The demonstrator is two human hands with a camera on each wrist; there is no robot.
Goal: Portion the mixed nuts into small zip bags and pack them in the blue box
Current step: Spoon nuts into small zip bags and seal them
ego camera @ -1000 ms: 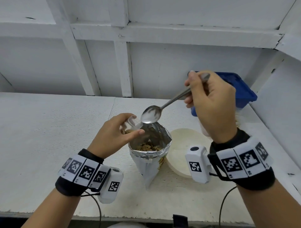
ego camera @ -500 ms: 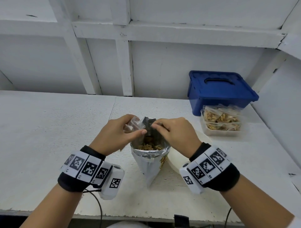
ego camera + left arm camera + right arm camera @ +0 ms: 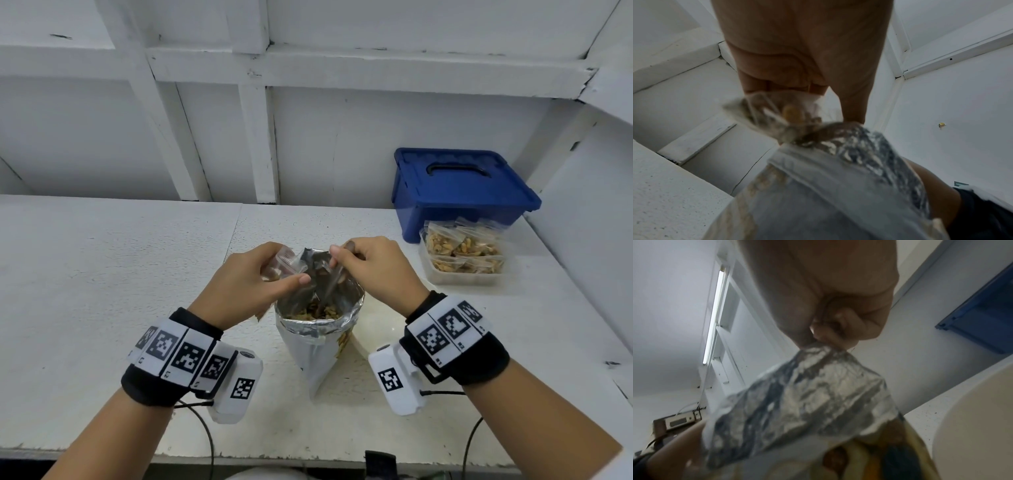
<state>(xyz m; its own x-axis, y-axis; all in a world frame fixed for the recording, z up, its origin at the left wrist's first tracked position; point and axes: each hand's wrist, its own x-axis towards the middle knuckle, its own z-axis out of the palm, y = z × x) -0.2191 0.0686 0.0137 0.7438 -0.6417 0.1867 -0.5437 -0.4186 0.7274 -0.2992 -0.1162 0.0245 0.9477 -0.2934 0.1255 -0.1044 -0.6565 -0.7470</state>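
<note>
Head view, near to far. White worktop (image 3: 102,308), speckled, front edge with black cables hanging over it. Left hand (image 3: 246,291), fingers and thumb curled, pinches a small clear zip bag (image 3: 282,262) holding a few nuts, just beside the rim of the foil pouch (image 3: 318,342). Right hand (image 3: 376,274), curled, grips a spoon handle (image 3: 334,281) that angles down into the pouch mouth. Pouch stands open at mid-worktop, mixed nuts (image 3: 318,311) visible inside. Cream round dish (image 3: 376,329) lies behind the pouch, mostly hidden. Clear tub (image 3: 462,277) of filled zip bags sits farther right, touching the front of the blue box (image 3: 462,192), lid on. White panelled wall (image 3: 342,137) with beams closes the rear; an angled white side panel rises at right.
</note>
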